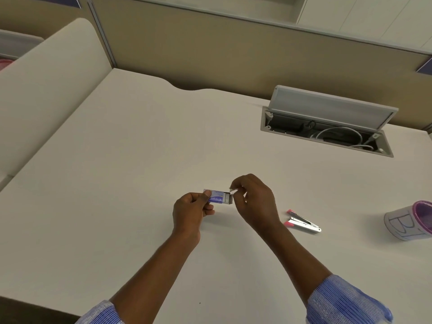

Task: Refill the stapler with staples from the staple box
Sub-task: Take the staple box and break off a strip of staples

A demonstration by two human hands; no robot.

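Stapler [303, 221]: lies open on the bench [140, 160], right of the staple box [218, 197], long axis slanting away rightward.
Left hand [190, 208]: clenched on the staple box, tray slid out.
Right hand [253, 202]: grip pinched above the tray end on what seems a staple strip [233, 189]; nearer the stapler.
Next: carry strip rightward.

Bare desk [140, 148] left; stapler [302, 223], cup [408, 222] right.

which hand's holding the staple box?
The left hand grips the staple box; the right hand only pinches at its slid-out tray end.
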